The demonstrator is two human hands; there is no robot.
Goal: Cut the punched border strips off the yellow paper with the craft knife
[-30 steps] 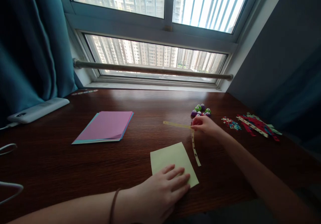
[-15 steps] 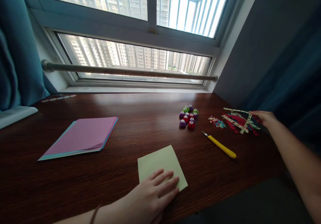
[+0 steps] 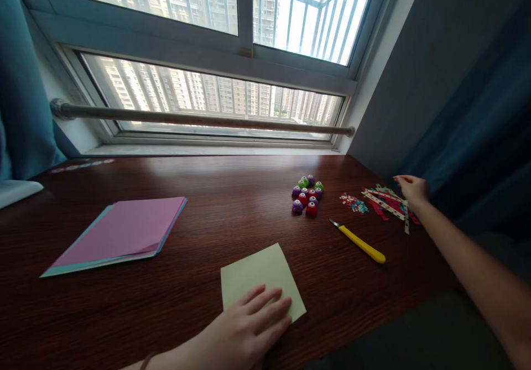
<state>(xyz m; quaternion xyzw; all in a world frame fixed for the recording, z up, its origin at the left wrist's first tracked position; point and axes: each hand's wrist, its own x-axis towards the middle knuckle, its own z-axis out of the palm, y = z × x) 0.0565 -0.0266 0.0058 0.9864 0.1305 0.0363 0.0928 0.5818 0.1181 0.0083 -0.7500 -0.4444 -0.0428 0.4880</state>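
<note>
Pale green square paper (image 3: pixel 257 270) lies near the table's front edge. My left hand (image 3: pixel 249 331) rests flat on its lower part with the fingers a little apart. At the right, my right hand (image 3: pixel 411 188) is raised over the far side of a pile of punched paper strips (image 3: pixel 385 199) in red, cream and pale green. Its thumb and fingertips are pressed together, and whatever they hold, if anything, is too small to make out. One cream strip hangs down beneath that hand at the pile's right side.
A yellow-handled craft knife (image 3: pixel 363 244) lies right of the paper. Beyond it are small punched bits (image 3: pixel 354 203) and several round purple, green and red pieces (image 3: pixel 302 199). Stacked pink and blue sheets (image 3: pixel 124 226) lie left. A window bar (image 3: pixel 199 120) runs behind the table (image 3: pixel 199 179).
My right hand has lifted and moved away from the cream strip, which now hangs lower on the pile. The view has shifted slightly; my left hand stays on the paper.
</note>
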